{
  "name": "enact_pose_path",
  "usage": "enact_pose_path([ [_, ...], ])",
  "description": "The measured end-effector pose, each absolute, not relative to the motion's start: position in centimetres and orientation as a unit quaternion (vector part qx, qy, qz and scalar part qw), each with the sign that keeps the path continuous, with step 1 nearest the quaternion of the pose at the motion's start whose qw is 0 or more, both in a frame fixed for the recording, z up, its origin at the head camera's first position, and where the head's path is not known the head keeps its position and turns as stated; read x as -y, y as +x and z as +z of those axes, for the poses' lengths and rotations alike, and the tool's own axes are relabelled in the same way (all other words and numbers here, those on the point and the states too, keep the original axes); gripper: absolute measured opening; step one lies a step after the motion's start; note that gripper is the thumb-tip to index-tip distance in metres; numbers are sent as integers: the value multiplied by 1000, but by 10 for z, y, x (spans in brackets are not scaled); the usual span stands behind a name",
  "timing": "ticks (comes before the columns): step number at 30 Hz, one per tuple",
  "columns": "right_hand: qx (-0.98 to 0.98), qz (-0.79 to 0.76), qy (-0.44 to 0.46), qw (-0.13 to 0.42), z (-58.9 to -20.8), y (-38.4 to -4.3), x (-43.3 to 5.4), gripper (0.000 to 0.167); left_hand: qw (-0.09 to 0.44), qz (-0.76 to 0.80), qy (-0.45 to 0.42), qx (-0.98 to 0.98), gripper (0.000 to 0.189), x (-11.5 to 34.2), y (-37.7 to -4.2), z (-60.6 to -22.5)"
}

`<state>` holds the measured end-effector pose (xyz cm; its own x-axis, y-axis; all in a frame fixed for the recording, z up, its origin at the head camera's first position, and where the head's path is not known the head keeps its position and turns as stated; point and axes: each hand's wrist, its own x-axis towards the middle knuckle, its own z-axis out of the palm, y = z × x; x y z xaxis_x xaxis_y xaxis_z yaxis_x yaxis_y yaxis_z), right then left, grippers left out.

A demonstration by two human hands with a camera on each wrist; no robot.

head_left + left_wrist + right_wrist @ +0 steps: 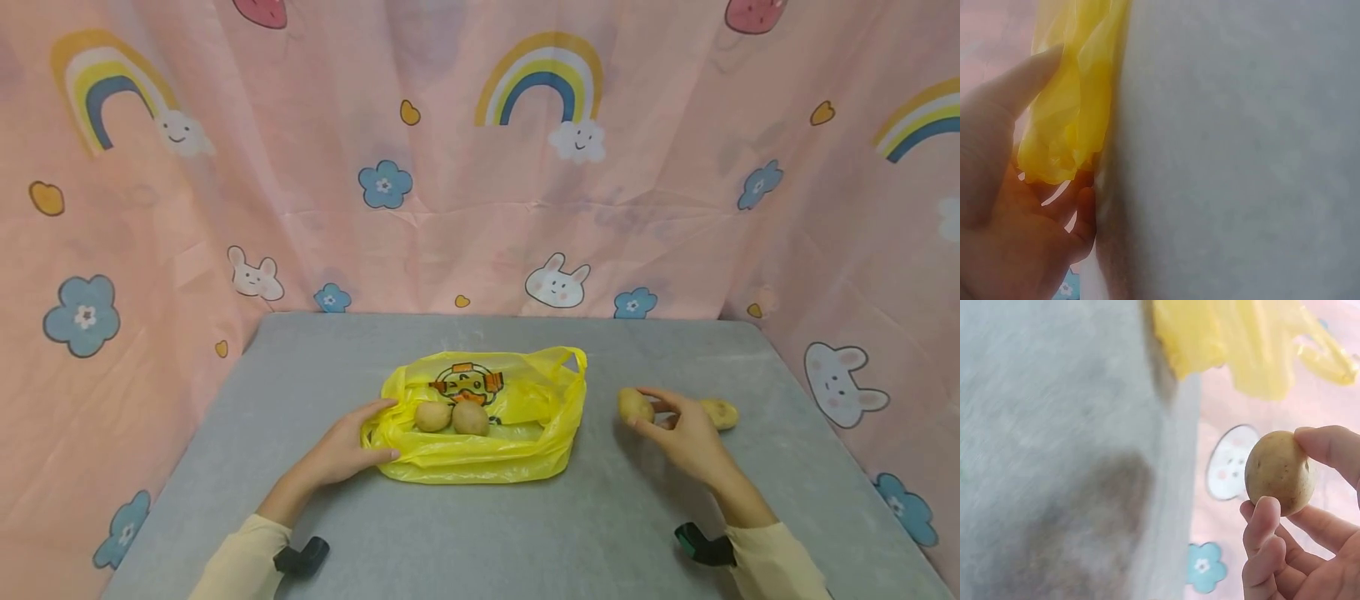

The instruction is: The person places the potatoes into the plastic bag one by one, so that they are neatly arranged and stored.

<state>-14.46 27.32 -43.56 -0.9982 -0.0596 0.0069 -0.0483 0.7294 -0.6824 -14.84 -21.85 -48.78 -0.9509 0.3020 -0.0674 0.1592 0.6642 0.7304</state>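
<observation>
A yellow plastic bag [480,467] with a printed cartoon face lies on its side, its mouth spread. Two potatoes, a left one [432,417] and a browner one [470,418], rest in it. My left hand [347,446] holds the bag's left end, thumb in front and fingers behind; the left wrist view shows the thumb against the yellow film [1066,125]. To the right of the bag, my right hand [686,437] pinches a potato [1279,474] between thumb and fingers, above the table. Another potato [720,413] lies just beyond that hand, partly hidden by it.
The grey table [480,542] ends at a pink patterned curtain [480,242] that hangs along the back and both sides. Dark devices are strapped at both wrists, one on the left [303,557] and one on the right [703,546].
</observation>
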Motion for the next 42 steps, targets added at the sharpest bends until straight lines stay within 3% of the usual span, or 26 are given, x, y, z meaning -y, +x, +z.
enact_pose_path([
  [22,-889,-446,-106,-18,-391,-114,-244,50,95,351,143,-921,82,218,-150,-486],
  [42,-850,-493,-186,-4,-395,-115,-200,45,94,338,150,-924,81,216,-151,-486],
])
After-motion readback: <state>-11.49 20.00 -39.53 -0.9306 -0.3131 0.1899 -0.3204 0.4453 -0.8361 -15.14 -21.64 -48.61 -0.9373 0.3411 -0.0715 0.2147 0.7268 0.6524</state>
